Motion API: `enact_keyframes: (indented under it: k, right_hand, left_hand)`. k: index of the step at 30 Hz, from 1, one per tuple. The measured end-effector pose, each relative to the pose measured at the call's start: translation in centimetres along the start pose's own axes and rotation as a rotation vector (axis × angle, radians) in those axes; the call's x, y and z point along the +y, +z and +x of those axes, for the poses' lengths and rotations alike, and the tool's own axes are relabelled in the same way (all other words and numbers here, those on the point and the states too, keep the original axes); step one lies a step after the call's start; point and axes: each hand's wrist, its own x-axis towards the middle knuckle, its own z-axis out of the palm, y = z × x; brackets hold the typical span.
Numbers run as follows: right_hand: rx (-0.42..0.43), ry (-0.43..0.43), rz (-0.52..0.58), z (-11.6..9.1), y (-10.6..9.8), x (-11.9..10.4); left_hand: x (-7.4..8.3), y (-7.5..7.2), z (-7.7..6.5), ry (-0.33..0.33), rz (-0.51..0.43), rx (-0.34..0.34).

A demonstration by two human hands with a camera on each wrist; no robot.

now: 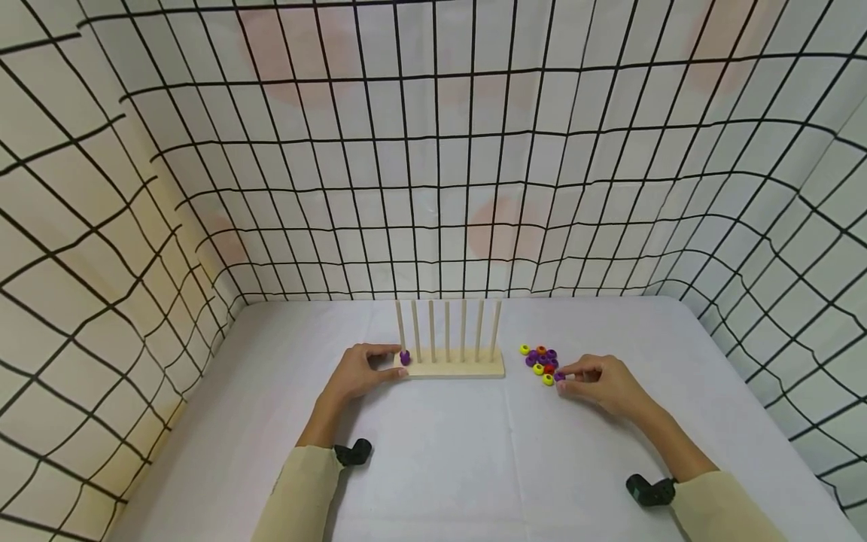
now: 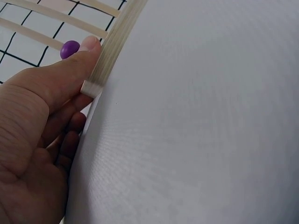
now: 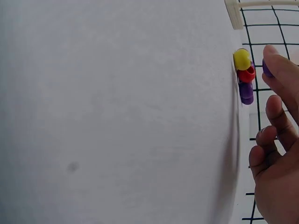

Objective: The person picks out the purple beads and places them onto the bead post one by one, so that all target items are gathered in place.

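Observation:
A wooden peg rack (image 1: 457, 368) with a row of upright rods stands on the table, and a purple bead (image 1: 405, 358) sits low on its leftmost rod. My left hand (image 1: 359, 373) grips the left end of the base, its thumb on the front edge, as the left wrist view also shows. To the right of the rack, my right hand (image 1: 603, 384) pinches another purple bead (image 3: 266, 69) between thumb and fingers, apart from the table in the right wrist view. Just left of that hand lies a cluster of purple, red, orange and yellow beads (image 1: 548, 380).
A white cloth (image 1: 447, 467) covers the table. Black wire mesh (image 1: 436, 162) rises at the back and along both sides. Each wrist wears a dark strap-on device (image 1: 650, 491).

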Motion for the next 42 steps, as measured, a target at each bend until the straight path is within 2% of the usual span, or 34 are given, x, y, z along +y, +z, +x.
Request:
enact_keyframes:
  k: [19, 27, 35, 42]
  right_hand:
    - [0.005, -0.009, -0.058, 1.4, -2.5, -3.5]
    - [0.003, -0.004, -0.085, 2.6, -3.9, -6.0]
    - [0.026, -0.062, -0.075, 4.2, -5.2, -8.3]
    - [0.036, -0.069, -0.093, 5.4, -5.6, -10.4]
  left_hand:
    - [0.1, 0.2, -0.1, -0.026, 0.004, -0.005]
    - [0.2, 0.1, -0.1, -0.007, -0.002, 0.008]
    - [0.0, 0.2, 0.0, -0.003, 0.008, 0.0]
    - [0.1, 0.2, -0.1, 0.006, 0.015, 0.015]
